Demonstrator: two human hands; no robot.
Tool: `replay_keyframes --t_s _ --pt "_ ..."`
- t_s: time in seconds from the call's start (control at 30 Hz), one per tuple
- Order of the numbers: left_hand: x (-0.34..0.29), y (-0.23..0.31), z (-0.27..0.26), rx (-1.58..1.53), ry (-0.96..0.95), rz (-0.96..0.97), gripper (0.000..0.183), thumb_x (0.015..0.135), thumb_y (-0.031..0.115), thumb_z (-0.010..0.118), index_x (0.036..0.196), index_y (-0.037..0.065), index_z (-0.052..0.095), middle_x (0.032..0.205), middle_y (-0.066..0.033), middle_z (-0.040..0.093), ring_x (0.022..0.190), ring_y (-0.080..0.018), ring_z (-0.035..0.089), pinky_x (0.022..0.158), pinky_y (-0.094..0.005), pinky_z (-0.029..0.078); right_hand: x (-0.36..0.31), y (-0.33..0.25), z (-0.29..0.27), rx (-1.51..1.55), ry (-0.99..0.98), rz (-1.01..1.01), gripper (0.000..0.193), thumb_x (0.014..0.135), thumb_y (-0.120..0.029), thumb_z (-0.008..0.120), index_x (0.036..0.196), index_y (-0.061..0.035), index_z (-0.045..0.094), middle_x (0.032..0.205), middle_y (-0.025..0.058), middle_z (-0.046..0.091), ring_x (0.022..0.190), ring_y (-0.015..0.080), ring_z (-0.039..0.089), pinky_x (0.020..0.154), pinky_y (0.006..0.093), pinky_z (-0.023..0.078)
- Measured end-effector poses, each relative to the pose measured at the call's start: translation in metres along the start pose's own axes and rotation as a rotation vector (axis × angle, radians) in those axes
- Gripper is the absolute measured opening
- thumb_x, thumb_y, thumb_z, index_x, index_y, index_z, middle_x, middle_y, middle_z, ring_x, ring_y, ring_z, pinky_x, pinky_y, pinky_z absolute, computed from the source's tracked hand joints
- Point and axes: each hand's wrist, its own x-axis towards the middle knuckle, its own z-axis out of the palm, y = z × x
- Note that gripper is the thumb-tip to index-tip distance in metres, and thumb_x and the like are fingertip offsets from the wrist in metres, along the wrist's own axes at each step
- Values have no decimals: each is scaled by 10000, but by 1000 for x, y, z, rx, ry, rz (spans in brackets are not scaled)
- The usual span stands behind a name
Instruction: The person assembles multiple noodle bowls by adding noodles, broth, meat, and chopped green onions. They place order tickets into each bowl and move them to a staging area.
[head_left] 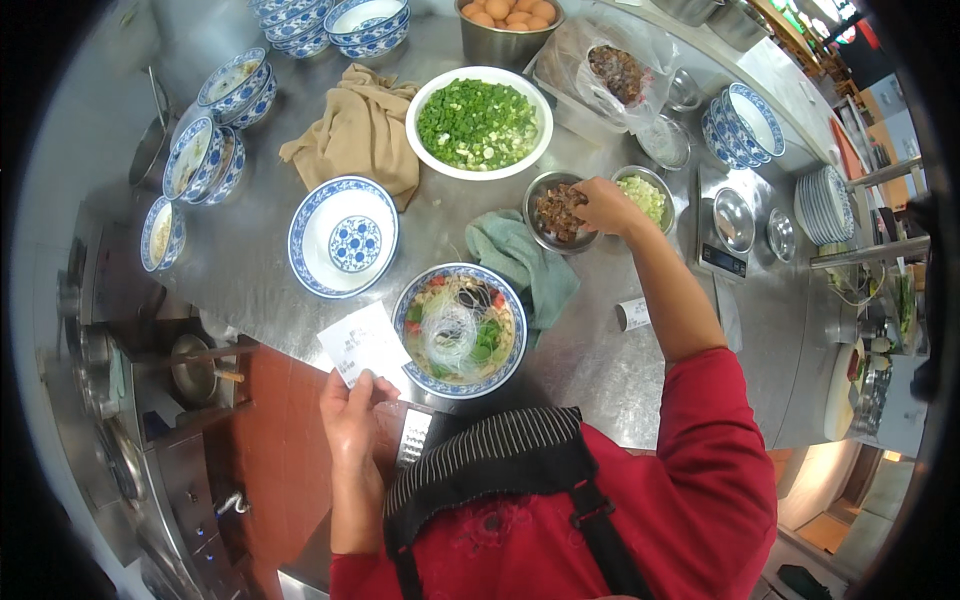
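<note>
— What is the left hand doing?
— It pinches a white paper slip between thumb and fingers, at the slip's near edge, just left of the noodle bowl.

— And the right hand?
— It reaches out to the far right, fingers drawn together and dipping into a small steel bowl of brown chopped topping. The fingertips are hidden, so I can't tell whether they are pinching any of it.

— Where exactly is the noodle bowl?
— At the near edge of the steel table, in front of the apron. It's a blue-and-white patterned bowl with translucent noodles in the middle, green leaves to their right and red pieces around.

— What lies about it?
— A grey-green cloth sits just beyond it to the right, and a wide blue-and-white bowl farther off to the left.

— And around the topping?
— Just right of it, a steel bowl holds pale green diced vegetable; to the far left is a big white basin of chopped scallions. A digital scale stands farther right.
</note>
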Motion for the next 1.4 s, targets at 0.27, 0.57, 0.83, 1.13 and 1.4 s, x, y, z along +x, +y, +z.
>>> replay_keyframes --t_s 0.27,0.57,0.83,1.13,1.4 --pt "-6 0 -6 -28 26 -28 110 849 36 468 943 -7 506 703 -99 578 594 -183 559 587 -293 480 -10 25 -1 203 140 105 250 767 -169 543 681 63 578 560 117 569 464 164 575 442 302 452" --pt "-5 2 2 -27 18 -53 153 845 26 470 991 -17 488 696 -90 573 612 -166 559 574 -267 463 -46 45 57 476 119 512 353 793 -243 540 606 56 559 538 121 559 412 170 539 387 288 419" --pt "-14 -8 -10 -89 43 -29 140 840 26 469 970 -14 506 700 -93 577 599 -174 559 575 -272 464 -72 26 62 858 331 440 178 763 -124 530 659 19 512 518 55 512 401 102 477 361 234 358" --pt "-33 -14 -24 -56 67 -86 142 836 47 479 962 -17 496 686 -71 552 597 -165 551 563 -267 458 -123 -64 33 787 59 229 214 788 -153 532 652 10 503 501 33 478 408 94 467 366 227 340" --pt "-44 -8 -52 -96 83 -2 101 854 57 468 927 7 516 696 -70 569 611 -169 571 575 -268 465 -135 -131 84 539 -210 26 286 809 -202 546 690 50 484 534 100 526 430 140 522 428 290 409"
